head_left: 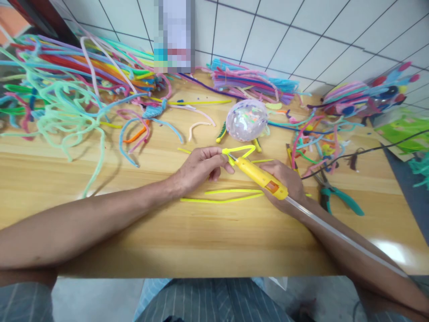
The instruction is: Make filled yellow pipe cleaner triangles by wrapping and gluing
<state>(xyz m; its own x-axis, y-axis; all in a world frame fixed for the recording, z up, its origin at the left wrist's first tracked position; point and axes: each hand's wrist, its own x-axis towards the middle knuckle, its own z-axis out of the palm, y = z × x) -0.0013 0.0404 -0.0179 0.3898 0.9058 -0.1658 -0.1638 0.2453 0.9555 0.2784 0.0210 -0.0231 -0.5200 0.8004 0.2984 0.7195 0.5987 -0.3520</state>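
Note:
My left hand pinches a yellow pipe cleaner that is bent into a narrow loop pointing right. In my right hand is a yellow hot glue gun, with a long clear glue stick trailing from its back along my forearm. The metal nozzle meets the pipe cleaner close to my left fingertips. Whether glue is coming out cannot be made out. Below my hands, straight yellow pipe cleaners lie on the wooden table. Another yellow piece passes behind the glue gun.
Behind my hands sits a clear, shiny bowl-like thing. Green-handled pliers lie to the right, near a black cable. Tangled mint pipe cleaners spread at left; coloured bundles line the tiled wall. Short scraps are scattered at right.

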